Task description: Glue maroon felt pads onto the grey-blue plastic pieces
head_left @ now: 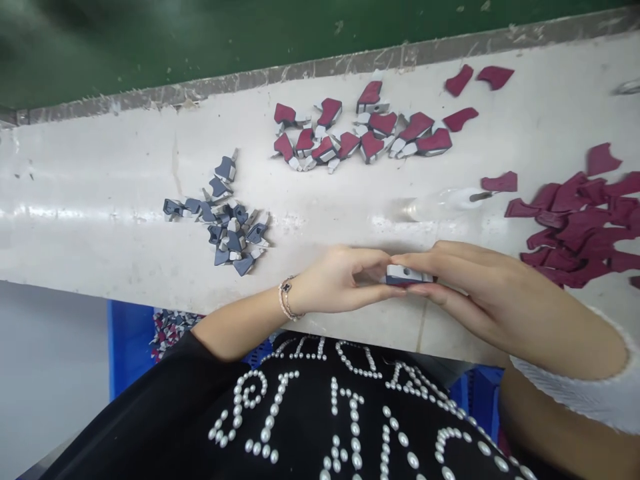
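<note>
Over the front part of the white table, my left hand (335, 280) and my right hand (495, 297) meet on one small grey-and-dark-blue plastic part (400, 272). It has a round hole in its light grey side, and a hint of dark red shows along its lower edge. The fingertips and thumbs of both hands pinch it from either end, hiding much of it. Close to my right hand lies a pile of loose dark red covers (580, 230). Left of my left hand is a cluster of grey-and-blue plastic parts (233, 230) with no red on top.
Further back on the white table (100, 180) lie several parts topped with red (373, 133). A few loose red covers (495, 77) are scattered nearby. A green surface (300, 30) borders the far edge. Below the front edge stands a blue bin (127, 347) holding many small parts.
</note>
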`<state>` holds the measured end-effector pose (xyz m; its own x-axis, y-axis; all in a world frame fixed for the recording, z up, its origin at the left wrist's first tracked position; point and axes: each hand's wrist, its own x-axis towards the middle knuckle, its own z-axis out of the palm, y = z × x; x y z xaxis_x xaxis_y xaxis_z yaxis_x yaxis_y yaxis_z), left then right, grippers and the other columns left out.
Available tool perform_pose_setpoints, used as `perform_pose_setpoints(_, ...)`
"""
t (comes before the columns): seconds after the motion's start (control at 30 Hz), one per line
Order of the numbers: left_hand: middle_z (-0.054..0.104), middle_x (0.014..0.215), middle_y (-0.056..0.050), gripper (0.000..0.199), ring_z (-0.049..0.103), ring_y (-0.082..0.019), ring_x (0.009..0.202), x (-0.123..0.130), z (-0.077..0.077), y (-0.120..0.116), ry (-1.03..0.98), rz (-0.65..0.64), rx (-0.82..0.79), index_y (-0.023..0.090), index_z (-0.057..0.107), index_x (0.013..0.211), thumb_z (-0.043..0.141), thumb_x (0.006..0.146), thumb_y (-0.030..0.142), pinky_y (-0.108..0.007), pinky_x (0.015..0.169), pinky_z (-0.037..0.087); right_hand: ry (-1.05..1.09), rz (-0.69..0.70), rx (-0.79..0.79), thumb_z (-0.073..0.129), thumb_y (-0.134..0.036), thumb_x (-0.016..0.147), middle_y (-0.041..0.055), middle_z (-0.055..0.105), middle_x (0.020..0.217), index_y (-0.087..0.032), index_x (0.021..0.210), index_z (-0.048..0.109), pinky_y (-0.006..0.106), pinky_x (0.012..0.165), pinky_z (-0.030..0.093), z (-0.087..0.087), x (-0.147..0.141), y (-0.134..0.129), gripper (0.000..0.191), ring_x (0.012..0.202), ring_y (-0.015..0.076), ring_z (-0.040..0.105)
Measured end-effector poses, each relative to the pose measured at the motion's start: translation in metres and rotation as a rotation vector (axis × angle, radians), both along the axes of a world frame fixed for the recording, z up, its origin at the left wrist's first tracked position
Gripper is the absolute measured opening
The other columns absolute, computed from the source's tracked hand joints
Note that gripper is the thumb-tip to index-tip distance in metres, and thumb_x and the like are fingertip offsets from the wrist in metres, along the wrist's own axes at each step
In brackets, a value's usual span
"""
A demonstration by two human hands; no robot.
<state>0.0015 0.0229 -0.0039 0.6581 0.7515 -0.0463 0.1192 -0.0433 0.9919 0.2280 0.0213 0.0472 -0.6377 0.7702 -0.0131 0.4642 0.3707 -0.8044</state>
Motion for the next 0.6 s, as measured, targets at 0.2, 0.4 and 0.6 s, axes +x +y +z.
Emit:
perform_pose_setpoints(0.2, 0.073, 0.072, -0.002, 0.031, 0.062, -0.010, 0.061, -0.001, 0.001, -0.002, -0.001, -0.018, 0.027, 0.014, 0.074, 0.084, 0.070, 0.090, 0.045, -0.021, 0.059, 0.049, -0.034, 0.009, -0.035, 0.049, -0.034, 0.104, 0.0057, 0.074, 0.095, -0.025, 0.118, 0.069, 0.035, 0.067, 0.059, -0.006, -0.002, -0.007, 0.026, 0.082, 0.0214, 0.071)
perform_pose_setpoints(0.4, 0.062, 0.065, -0.001, 0.040, 0.051, -0.010, 0.058, 0.006, 0.005, -0.010, 0.062, 0.058, -0.048, 0.014, 0.067, 0.073, 0.067, 0.089, 0.050, -0.023, 0.056, 0.042, -0.028, -0.055, -0.036, 0.048, -0.029, 0.104, 0.0082, 0.076, 0.107, -0.027, 0.126, 0.067, 0.040, 0.079, 0.064, -0.005, -0.007, -0.013, 0.029, 0.095, 0.0237, 0.074)
perform_pose_setpoints(0.6, 0.045, 0.055, 0.003, 0.053, 0.041, -0.008, 0.053, 0.011, -0.006, -0.015, 0.154, 0.119, 0.039, 0.017, 0.052, 0.060, 0.068, 0.082, 0.063, -0.023, 0.050, 0.032, -0.029, -0.100, 0.050, 0.047, -0.034, 0.101, 0.0077, 0.079, 0.101, -0.027, 0.106, 0.073, 0.039, 0.079, 0.066, -0.013, -0.011, -0.015, 0.027, 0.092, 0.0260, 0.077)
